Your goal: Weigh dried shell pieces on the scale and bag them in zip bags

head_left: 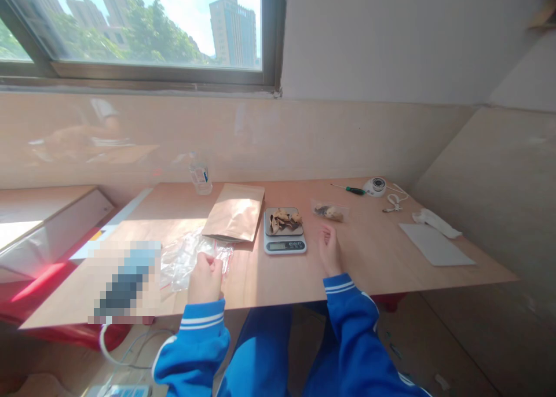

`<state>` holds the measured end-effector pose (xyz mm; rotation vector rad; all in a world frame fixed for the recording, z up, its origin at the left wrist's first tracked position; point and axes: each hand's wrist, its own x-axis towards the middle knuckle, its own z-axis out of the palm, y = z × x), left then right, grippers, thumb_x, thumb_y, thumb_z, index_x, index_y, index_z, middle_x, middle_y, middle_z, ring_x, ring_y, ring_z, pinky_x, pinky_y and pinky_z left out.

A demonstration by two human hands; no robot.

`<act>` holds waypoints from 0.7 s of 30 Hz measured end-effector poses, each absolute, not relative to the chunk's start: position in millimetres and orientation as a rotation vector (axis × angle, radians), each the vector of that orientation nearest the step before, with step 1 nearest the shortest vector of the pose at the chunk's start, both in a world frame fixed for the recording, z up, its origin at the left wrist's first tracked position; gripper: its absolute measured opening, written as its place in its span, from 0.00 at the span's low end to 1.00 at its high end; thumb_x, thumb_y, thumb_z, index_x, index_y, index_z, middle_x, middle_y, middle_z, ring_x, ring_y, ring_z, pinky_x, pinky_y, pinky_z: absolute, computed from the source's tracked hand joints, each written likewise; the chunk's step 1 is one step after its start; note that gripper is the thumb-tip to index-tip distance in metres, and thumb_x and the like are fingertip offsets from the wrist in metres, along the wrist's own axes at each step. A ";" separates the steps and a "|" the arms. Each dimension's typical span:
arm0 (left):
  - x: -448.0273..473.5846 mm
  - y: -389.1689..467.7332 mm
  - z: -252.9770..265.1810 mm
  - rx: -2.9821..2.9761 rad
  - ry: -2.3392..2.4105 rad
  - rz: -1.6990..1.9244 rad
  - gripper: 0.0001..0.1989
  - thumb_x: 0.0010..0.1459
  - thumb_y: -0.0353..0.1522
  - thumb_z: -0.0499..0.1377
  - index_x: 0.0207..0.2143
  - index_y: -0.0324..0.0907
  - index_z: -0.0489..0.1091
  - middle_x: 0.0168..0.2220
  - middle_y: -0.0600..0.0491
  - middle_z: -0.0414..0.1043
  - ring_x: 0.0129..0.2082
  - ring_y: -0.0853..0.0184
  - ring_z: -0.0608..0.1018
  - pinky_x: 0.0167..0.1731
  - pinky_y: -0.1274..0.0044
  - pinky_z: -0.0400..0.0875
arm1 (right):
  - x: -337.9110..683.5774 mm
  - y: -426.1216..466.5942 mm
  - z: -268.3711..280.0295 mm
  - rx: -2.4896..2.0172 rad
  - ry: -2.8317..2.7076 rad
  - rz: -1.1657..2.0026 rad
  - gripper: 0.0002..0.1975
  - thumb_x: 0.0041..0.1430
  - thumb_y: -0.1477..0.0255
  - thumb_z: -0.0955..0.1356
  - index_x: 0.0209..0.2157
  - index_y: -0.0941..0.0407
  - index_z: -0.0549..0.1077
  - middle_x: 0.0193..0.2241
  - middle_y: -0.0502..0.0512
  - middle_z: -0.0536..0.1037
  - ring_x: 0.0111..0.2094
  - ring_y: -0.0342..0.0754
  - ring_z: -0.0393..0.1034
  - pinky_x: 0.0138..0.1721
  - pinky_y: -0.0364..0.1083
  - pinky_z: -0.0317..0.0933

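My left hand [205, 276] is curled closed over the edge of some clear plastic bags [180, 264] with red seal strips; nothing shows in its fingers. My right hand [329, 249] rests as a loose fist on the table, right of a white kitchen scale [285, 247]. On the scale's plate lies a small heap of dried brown-and-cream slices [284, 220], perhaps mushrooms. Just beyond my right hand is a small clear bag [330, 211] with similar dried pieces inside. A brown paper pouch [236, 212] lies flat left of the scale, its mouth toward me.
A plastic bottle [201, 177] stands at the back by the wall. Toward the back right are a green-handled screwdriver [355, 190], a white dome camera [375, 187] with its cable, a white sheet [436, 245] and a white packet [438, 222]. A blurred-out object [128, 281] lies at the left.
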<state>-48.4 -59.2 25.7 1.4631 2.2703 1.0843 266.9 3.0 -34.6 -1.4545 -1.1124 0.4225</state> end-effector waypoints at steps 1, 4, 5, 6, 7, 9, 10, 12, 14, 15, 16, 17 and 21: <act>-41.0 -64.0 34.8 1.445 2.277 1.047 0.08 0.50 0.29 0.54 0.23 0.45 0.56 0.18 0.58 0.61 0.20 0.65 0.68 0.24 0.76 0.57 | 260.8 -6.0 -26.8 -1.447 -1.105 0.420 0.18 0.57 0.61 0.60 0.44 0.57 0.67 0.38 0.62 0.75 0.38 0.52 0.70 0.40 0.52 0.65; -13.3 -80.8 58.5 1.537 2.123 1.045 0.08 0.51 0.31 0.55 0.24 0.46 0.55 0.18 0.58 0.62 0.21 0.65 0.70 0.22 0.76 0.59 | 230.4 -41.0 2.2 -1.383 -1.077 0.526 0.17 0.59 0.58 0.61 0.40 0.56 0.69 0.37 0.60 0.75 0.37 0.51 0.70 0.40 0.50 0.65; -2.3 -86.6 64.3 1.611 2.025 1.085 0.07 0.52 0.32 0.55 0.25 0.46 0.57 0.20 0.58 0.63 0.22 0.65 0.71 0.23 0.76 0.60 | 217.0 -53.1 13.0 -1.338 -1.085 0.625 0.17 0.61 0.57 0.59 0.38 0.55 0.70 0.34 0.58 0.75 0.34 0.49 0.70 0.39 0.49 0.65; 9.2 -92.1 68.8 1.693 1.931 1.130 0.06 0.53 0.32 0.54 0.25 0.46 0.58 0.21 0.57 0.63 0.22 0.66 0.70 0.24 0.76 0.62 | 203.0 -63.9 23.9 -1.278 -1.124 0.748 0.18 0.62 0.57 0.58 0.38 0.55 0.70 0.32 0.56 0.75 0.32 0.48 0.70 0.37 0.48 0.65; 20.6 -97.2 72.1 1.783 1.834 1.169 0.06 0.54 0.32 0.53 0.25 0.46 0.58 0.21 0.57 0.63 0.22 0.67 0.70 0.24 0.76 0.63 | 189.2 -73.0 34.2 -1.208 -1.185 0.878 0.18 0.62 0.56 0.60 0.39 0.54 0.70 0.31 0.54 0.75 0.30 0.47 0.69 0.35 0.47 0.66; 40.7 -105.4 75.8 1.920 1.645 1.293 0.06 0.56 0.34 0.53 0.26 0.46 0.60 0.23 0.56 0.62 0.24 0.68 0.70 0.25 0.76 0.65 | 165.6 -84.9 51.9 -1.061 -1.216 1.076 0.17 0.58 0.56 0.64 0.42 0.54 0.69 0.32 0.53 0.76 0.32 0.47 0.71 0.36 0.46 0.67; 48.4 -108.4 76.6 1.968 1.581 1.371 0.05 0.58 0.34 0.52 0.28 0.46 0.63 0.26 0.55 0.64 0.27 0.67 0.71 0.28 0.75 0.67 | 157.3 -88.0 58.6 -1.022 -1.177 1.106 0.18 0.57 0.56 0.66 0.42 0.54 0.69 0.32 0.53 0.76 0.33 0.47 0.72 0.36 0.46 0.67; 57.7 -112.7 76.3 2.035 1.507 1.499 0.05 0.60 0.32 0.51 0.33 0.45 0.66 0.33 0.50 0.66 0.34 0.64 0.73 0.34 0.72 0.70 | 149.4 -90.9 67.5 -0.990 -1.083 1.113 0.17 0.55 0.56 0.68 0.39 0.54 0.69 0.31 0.53 0.77 0.34 0.48 0.73 0.37 0.47 0.68; 60.5 -115.3 74.0 2.096 1.442 1.556 0.06 0.60 0.31 0.51 0.38 0.45 0.66 0.39 0.47 0.67 0.41 0.62 0.72 0.42 0.68 0.71 | 151.6 -92.5 71.2 -0.987 -1.042 1.134 0.16 0.53 0.57 0.69 0.36 0.55 0.71 0.30 0.53 0.78 0.34 0.49 0.73 0.37 0.47 0.69; 60.6 -116.2 71.9 2.118 1.402 1.560 0.07 0.60 0.31 0.52 0.40 0.44 0.66 0.41 0.46 0.66 0.44 0.61 0.72 0.44 0.67 0.70 | 155.1 -93.6 71.7 -0.986 -1.043 1.160 0.15 0.53 0.57 0.69 0.35 0.55 0.73 0.30 0.53 0.78 0.34 0.49 0.74 0.37 0.47 0.69; 60.5 -117.0 69.2 2.131 1.356 1.563 0.08 0.60 0.30 0.52 0.42 0.44 0.66 0.43 0.46 0.66 0.46 0.61 0.71 0.47 0.66 0.70 | 159.3 -94.8 71.6 -0.986 -1.046 1.182 0.15 0.53 0.57 0.70 0.34 0.55 0.74 0.30 0.53 0.79 0.33 0.49 0.74 0.36 0.47 0.69; 60.8 -117.6 65.9 2.128 1.314 1.570 0.10 0.60 0.30 0.52 0.44 0.44 0.65 0.44 0.46 0.66 0.48 0.61 0.71 0.48 0.66 0.69 | 163.6 -96.1 71.1 -0.989 -1.046 1.190 0.15 0.52 0.58 0.70 0.33 0.55 0.75 0.30 0.53 0.79 0.33 0.49 0.74 0.37 0.48 0.69; 65.1 -118.2 50.9 2.031 1.223 1.669 0.16 0.62 0.28 0.49 0.52 0.43 0.60 0.46 0.45 0.68 0.47 0.65 0.73 0.43 0.71 0.72 | 176.6 -100.8 68.2 -1.010 -1.032 1.163 0.12 0.46 0.62 0.74 0.29 0.55 0.78 0.29 0.53 0.80 0.34 0.50 0.74 0.41 0.49 0.68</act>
